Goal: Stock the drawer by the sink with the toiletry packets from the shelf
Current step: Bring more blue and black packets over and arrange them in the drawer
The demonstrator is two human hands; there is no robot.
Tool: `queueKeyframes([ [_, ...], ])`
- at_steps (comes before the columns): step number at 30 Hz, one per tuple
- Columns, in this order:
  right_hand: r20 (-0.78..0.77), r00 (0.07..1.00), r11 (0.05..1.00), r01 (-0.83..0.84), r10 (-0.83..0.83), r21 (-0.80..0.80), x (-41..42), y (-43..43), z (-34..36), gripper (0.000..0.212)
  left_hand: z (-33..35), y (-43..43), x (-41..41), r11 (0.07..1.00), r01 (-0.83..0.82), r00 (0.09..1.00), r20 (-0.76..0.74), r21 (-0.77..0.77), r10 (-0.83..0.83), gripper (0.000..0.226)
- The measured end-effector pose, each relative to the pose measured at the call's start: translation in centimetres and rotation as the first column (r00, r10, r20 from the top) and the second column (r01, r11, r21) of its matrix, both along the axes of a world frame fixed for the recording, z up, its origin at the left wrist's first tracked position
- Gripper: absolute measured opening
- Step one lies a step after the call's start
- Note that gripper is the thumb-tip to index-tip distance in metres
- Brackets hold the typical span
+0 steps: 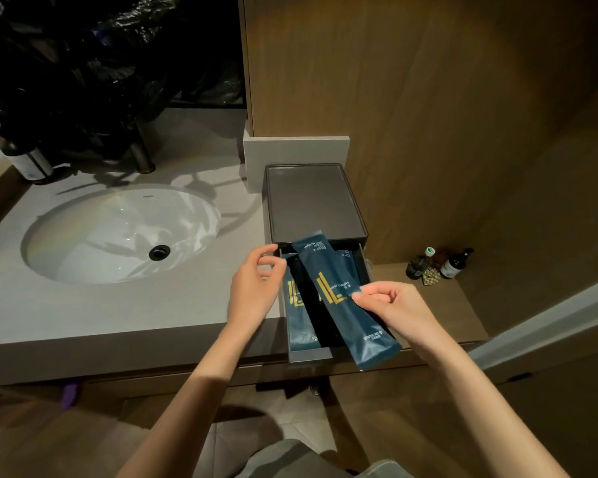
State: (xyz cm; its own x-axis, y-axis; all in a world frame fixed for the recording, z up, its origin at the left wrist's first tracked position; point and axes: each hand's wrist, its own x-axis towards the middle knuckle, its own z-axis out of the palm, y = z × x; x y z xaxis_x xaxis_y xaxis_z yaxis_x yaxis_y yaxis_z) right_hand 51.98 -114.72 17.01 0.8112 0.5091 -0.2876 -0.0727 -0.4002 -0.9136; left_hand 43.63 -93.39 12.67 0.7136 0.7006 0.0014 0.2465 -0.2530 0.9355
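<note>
A small dark drawer box (pixel 314 201) stands on the grey counter right of the sink, and its drawer (pixel 309 354) is pulled out toward me. My right hand (pixel 390 305) pinches a long blue toiletry packet with gold lettering (pixel 339 298), held slanted over the drawer with its lower end past the drawer front. Another blue packet (pixel 299 322) lies inside along the left side, and a further one (pixel 347 262) shows at the back right. My left hand (pixel 256 288) hovers at the drawer's left edge, fingers curled and apart, holding nothing.
A white oval sink (pixel 118 236) is set in the grey counter (pixel 83 312) to the left. A black plastic bag (pixel 83 63) covers the tap area. Small bottles (pixel 439 263) stand on a wooden ledge to the right. A wooden wall panel rises behind the drawer box.
</note>
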Motion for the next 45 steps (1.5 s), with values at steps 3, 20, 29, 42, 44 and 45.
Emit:
queueKeyframes([
  [3, -0.057, 0.998, 0.998, 0.02, -0.023, -0.059, 0.2, -1.0, -0.6, 0.015, -2.2, -0.4, -0.6, 0.998, 0.058, 0.991, -0.124, 0.024, -0.055, 0.048],
  [20, -0.067, 0.991, 0.977, 0.101, -0.115, -0.19, 1.9, 5.1, -7.2, 0.019, -5.2, -3.2, -0.1, 0.984, 0.155, 0.944, -0.281, -0.09, -0.174, 0.1],
  [29, 0.297, 0.953, 0.953, 0.042, 0.052, -0.299, 0.7, 5.6, -7.8, 0.032, -4.8, -3.4, -0.3, 0.987, 0.151, 0.94, -0.299, -0.062, -0.163, 0.097],
  [42, 0.305, 0.934, 0.944, -0.085, 0.187, -0.319, 1.7, 5.5, -7.2, 0.048, -4.7, -3.3, -0.5, 0.986, 0.169, 0.929, -0.335, 0.007, -0.157, 0.095],
  [44, 0.299, 0.931, 0.939, -0.109, 0.211, -0.325, 1.9, 5.5, -7.0, 0.049, -4.7, -3.4, -0.5, 0.985, 0.17, 0.928, -0.336, 0.009, -0.157, 0.095],
  [45, 0.294, 0.93, 0.937, -0.117, 0.22, -0.329, 1.9, 5.5, -6.9, 0.05, -4.6, -3.4, -0.5, 0.985, 0.171, 0.928, -0.336, 0.009, -0.158, 0.095],
])
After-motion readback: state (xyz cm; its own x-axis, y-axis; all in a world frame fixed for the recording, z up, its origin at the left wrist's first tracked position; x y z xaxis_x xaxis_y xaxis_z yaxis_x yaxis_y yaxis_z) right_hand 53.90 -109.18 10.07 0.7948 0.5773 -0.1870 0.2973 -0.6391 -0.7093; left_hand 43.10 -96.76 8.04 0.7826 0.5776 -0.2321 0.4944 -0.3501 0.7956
